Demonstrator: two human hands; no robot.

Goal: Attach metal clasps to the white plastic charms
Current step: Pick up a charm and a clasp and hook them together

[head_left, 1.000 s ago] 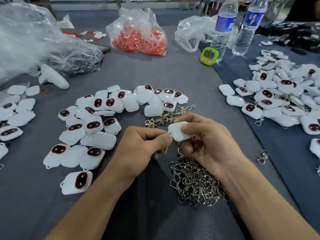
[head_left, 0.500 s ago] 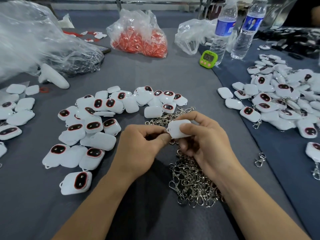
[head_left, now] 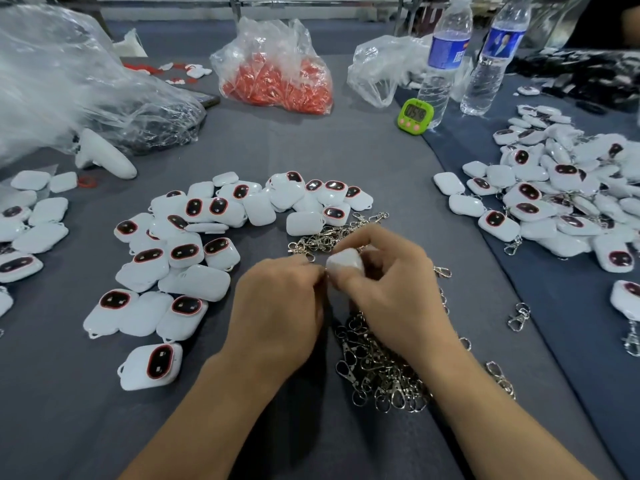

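My right hand [head_left: 391,292] grips a white plastic charm [head_left: 344,260] between thumb and fingers, just above the table's middle. My left hand [head_left: 280,299] has its fingertips curled at the charm's left edge, pinching something small that is hidden there. A heap of silver metal clasps [head_left: 377,368] lies under and in front of my right hand, and more clasps [head_left: 325,237] trail beyond the hands. Loose charms with dark red-rimmed faces [head_left: 180,251] spread to the left. A pile of charms with clasps on them [head_left: 561,202] sits at the right.
A bag of red parts [head_left: 277,74], a green timer [head_left: 415,116] and two water bottles [head_left: 446,53] stand at the back. Large clear plastic bags [head_left: 69,91] and a white controller [head_left: 104,155] occupy the back left. More charms [head_left: 31,220] lie at the far left. A stray clasp [head_left: 519,317] lies right.
Both hands have shifted slightly away from me, toward the far clasps. The charm has turned in my right hand and my left fingertips have closed in on its edge.
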